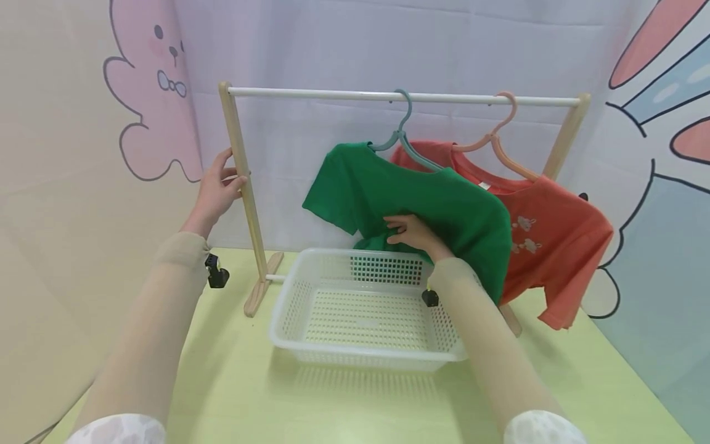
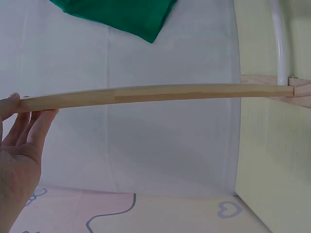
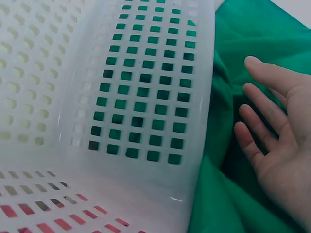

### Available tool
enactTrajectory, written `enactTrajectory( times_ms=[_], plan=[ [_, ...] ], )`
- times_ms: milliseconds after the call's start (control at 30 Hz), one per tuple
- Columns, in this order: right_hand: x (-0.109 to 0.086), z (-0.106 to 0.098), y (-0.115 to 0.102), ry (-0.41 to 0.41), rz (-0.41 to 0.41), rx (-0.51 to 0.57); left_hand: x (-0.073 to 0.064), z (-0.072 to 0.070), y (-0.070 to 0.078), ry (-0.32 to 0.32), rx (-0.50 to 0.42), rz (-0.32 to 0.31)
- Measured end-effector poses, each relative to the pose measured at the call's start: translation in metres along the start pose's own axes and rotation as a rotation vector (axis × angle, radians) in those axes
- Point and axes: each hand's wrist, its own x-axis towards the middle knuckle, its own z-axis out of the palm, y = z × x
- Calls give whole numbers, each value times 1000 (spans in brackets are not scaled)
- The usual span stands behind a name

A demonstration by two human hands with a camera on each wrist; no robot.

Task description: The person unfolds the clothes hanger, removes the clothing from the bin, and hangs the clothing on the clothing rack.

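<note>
A small clothes rack has a wooden post on its left side, and my left hand pinches it between thumb and fingers. The left wrist view shows the thumb on one side of the post and the fingers on the other. A green T-shirt hangs tilted on a teal hanger from the white rail. Against its lower front rests my right hand, fingers loosely extended and gripping nothing. In the right wrist view, that hand lies beside bunched green cloth.
A white perforated basket stands on the pale yellow table, in front of the shirt's hem. To the right, a coral-red T-shirt hangs on an orange hanger. A printed curtain closes off the back.
</note>
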Motion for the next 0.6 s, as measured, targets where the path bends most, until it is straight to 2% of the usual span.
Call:
enactTrajectory(
  times_ms=[200,367,467,600],
  plan=[
    [-7,-5,-10,-31,-51,-65,1,0,1,3,-3,13],
    [-25,-11,-16,-85,-101,-63,2,1,1,5,-2,5],
    [-40,-17,-16,-140,-81,-59,1,0,1,4,0,-2],
    [-58,-31,-6,-179,-6,-61,0,0,1,2,-3,-1]
  ],
)
